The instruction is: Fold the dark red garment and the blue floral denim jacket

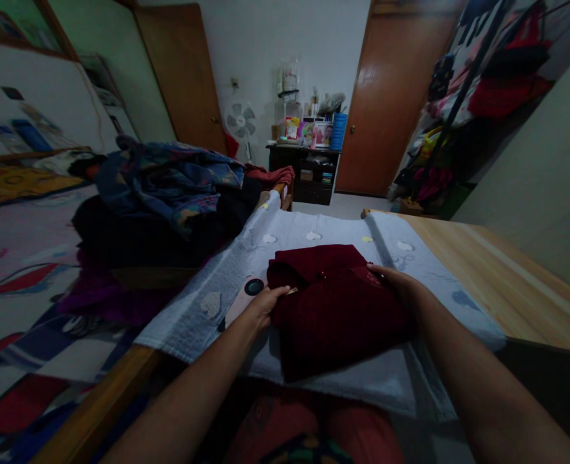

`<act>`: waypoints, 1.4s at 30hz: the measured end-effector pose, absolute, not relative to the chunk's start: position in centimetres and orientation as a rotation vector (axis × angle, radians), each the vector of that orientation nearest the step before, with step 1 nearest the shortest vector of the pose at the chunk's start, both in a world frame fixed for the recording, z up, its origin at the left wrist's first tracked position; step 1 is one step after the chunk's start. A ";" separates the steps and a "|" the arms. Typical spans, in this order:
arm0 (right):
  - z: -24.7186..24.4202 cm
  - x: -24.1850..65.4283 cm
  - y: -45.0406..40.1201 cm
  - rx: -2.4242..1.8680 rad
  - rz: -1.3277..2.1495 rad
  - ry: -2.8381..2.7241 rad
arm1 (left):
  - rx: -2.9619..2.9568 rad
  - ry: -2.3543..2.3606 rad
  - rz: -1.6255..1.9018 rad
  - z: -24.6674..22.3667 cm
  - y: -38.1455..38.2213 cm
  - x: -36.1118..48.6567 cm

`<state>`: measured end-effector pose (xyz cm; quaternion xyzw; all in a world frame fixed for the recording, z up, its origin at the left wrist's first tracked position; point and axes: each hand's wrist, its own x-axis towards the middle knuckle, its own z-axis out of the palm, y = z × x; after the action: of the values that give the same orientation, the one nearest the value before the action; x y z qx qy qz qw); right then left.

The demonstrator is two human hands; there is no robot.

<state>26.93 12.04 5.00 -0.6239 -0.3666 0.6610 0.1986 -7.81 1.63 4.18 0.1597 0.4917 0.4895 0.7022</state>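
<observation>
A dark red garment (pixel 337 316), folded into a compact bundle, lies on a light blue cloth (pixel 294 225) with cloud shapes. At the garment's left edge, my left hand (pixel 265 304) pinches the fabric near a small light tag or zip pull. My right hand (pixel 400 283) rests along the right side of the garment, fingertips at its upper right edge; its fingers are partly hidden, and whether they grip the fabric is unclear. Just left of my left hand lies a pale phone (pixel 240 301) with a round dark camera ring.
To the left, a pile of clothes (pixel 169 187) stands on a bed with a patterned sheet (pixel 19 328). A wooden board (pixel 516 277) extends to the right. Farther back are a fan (pixel 241 122), a dark cabinet (pixel 308 192), doors and hanging clothes.
</observation>
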 end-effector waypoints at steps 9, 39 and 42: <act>4.8 26.7 10.7 -1.612 1.882 -0.816 | 0.535 1.103 1.281 3.4 1.6 -7.5; 0.2 20.7 -2.8 -1.292 1.523 -0.644 | 1.623 1.366 0.235 9.4 22.4 -6.9; 0.0 22.3 -2.9 -1.471 1.259 -0.849 | 1.658 1.474 0.256 8.2 22.8 -7.1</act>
<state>22.28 -2.87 0.03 -0.6058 -0.3497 0.5188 0.4915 -7.11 22.77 8.21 0.6672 0.5930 0.1030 0.4388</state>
